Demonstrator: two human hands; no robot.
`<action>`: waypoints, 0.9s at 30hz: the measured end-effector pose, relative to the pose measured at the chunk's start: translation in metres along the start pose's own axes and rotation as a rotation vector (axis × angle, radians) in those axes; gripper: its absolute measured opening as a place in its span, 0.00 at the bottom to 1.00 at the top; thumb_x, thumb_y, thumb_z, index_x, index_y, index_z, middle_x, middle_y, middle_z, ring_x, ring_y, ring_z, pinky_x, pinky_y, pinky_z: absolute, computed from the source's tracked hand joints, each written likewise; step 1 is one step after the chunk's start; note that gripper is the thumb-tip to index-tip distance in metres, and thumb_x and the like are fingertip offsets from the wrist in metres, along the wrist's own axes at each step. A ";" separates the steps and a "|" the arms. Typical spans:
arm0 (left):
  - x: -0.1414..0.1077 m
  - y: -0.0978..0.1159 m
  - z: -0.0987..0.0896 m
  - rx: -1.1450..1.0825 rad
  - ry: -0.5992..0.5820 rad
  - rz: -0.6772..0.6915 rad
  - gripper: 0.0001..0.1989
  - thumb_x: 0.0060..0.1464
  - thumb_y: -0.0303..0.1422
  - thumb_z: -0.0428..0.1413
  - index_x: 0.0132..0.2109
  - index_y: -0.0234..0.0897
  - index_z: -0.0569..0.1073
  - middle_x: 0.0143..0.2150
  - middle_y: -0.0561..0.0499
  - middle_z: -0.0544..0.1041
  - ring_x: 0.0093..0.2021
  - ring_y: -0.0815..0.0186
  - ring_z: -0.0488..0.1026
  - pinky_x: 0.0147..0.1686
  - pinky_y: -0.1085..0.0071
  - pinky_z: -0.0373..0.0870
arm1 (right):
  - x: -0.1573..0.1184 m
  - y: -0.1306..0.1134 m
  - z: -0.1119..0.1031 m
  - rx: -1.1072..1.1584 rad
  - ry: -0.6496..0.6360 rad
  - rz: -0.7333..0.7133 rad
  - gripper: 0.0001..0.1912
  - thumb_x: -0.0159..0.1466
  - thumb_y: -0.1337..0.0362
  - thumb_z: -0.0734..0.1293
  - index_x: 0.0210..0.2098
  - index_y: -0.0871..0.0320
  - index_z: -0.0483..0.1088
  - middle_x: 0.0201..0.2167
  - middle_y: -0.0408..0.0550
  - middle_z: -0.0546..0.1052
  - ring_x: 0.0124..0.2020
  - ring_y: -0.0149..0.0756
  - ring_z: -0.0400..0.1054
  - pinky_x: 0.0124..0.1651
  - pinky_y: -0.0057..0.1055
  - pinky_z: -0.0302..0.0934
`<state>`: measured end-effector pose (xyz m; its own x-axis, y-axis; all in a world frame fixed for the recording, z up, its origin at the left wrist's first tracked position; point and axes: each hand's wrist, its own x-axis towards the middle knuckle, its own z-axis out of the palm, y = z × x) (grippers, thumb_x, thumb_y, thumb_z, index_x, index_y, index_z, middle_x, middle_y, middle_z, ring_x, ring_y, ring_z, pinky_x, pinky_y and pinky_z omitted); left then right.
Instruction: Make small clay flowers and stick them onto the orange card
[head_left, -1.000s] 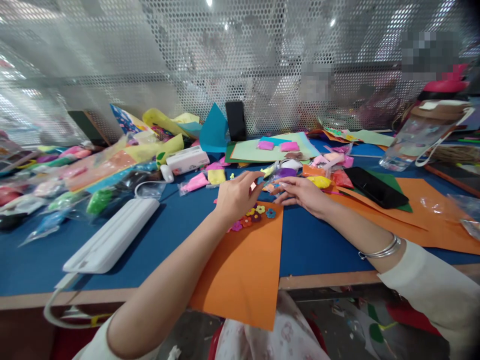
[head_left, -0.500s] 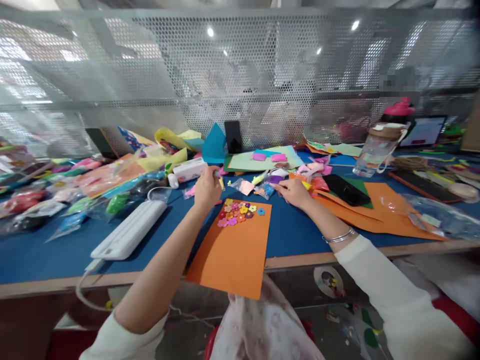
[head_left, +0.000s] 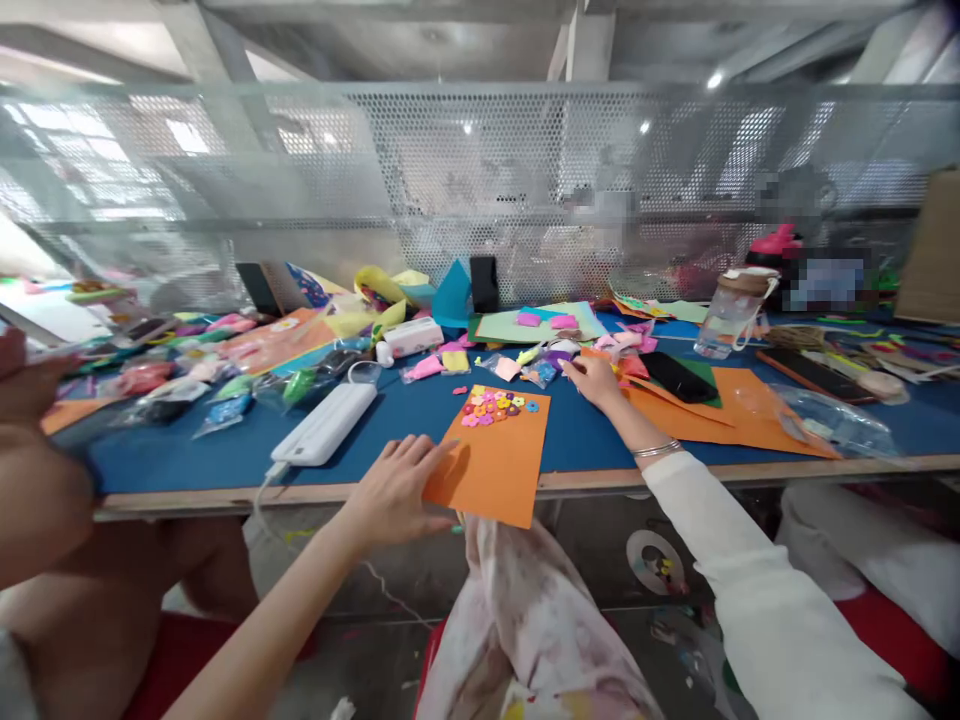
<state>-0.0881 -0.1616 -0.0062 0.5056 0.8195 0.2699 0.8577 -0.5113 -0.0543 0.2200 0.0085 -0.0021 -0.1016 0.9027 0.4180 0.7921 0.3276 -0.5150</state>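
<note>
Brought the left hand down from beyond the far-left corner of the orange sheet to its near-left edge; kept the right hand past the far-right corner. Taking clock directions from the sheet's middle, with 12 pointing away from the body, find the left hand at 8 o'clock, half open, thumb apart from the fingers, index finger reaching over the edge. Cannot tell whether it pinches the paper. Find the right hand at 1 o'clock, fingers bent close together near a blue packet; cannot tell if anything is gripped.

See small flower shapes in pink, yellow, red and blue clustered at 12 on the sheet, itself lying on the blue table and jutting over the near edge.

Note a white power bank at 10, a white box at 11, an upright phone at 12, and at 2 a flat black phone with a clear bottle farther out. Spot another person's arm at 9. Look beyond the table to a perforated metal screen, concrete beams and a ceiling light at 1.
</note>
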 end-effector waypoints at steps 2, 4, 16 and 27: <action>-0.002 -0.002 0.005 0.065 -0.038 0.004 0.33 0.44 0.42 0.58 0.58 0.36 0.64 0.44 0.41 0.70 0.42 0.52 0.67 0.42 0.56 0.63 | -0.001 0.000 0.000 -0.028 0.013 0.015 0.17 0.64 0.55 0.61 0.26 0.62 0.67 0.24 0.41 0.70 0.27 0.28 0.65 0.36 0.31 0.61; 0.000 -0.004 0.008 0.086 -0.036 0.006 0.27 0.47 0.36 0.57 0.56 0.38 0.67 0.43 0.42 0.70 0.42 0.53 0.67 0.41 0.58 0.62 | -0.001 0.001 0.000 -0.043 0.026 0.019 0.17 0.64 0.55 0.61 0.29 0.62 0.68 0.26 0.42 0.71 0.29 0.29 0.66 0.38 0.32 0.62; 0.041 0.043 0.026 0.046 0.050 -0.064 0.17 0.60 0.37 0.46 0.50 0.32 0.71 0.32 0.46 0.73 0.35 0.60 0.69 0.39 0.62 0.57 | -0.005 -0.022 0.005 0.127 0.090 -0.251 0.15 0.62 0.58 0.59 0.26 0.59 0.70 0.32 0.50 0.74 0.36 0.37 0.69 0.40 0.31 0.60; -0.072 0.062 0.108 -0.094 0.539 0.198 0.10 0.52 0.20 0.48 0.34 0.36 0.71 0.21 0.54 0.71 0.24 0.68 0.67 0.37 0.66 0.64 | -0.201 -0.002 -0.023 0.290 -0.438 -0.460 0.13 0.54 0.74 0.61 0.17 0.59 0.55 0.20 0.41 0.71 0.23 0.27 0.65 0.30 0.25 0.57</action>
<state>-0.0616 -0.2243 -0.1332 0.5152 0.4707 0.7163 0.7273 -0.6822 -0.0749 0.2525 -0.1802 -0.0673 -0.6697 0.6640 0.3327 0.4241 0.7096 -0.5626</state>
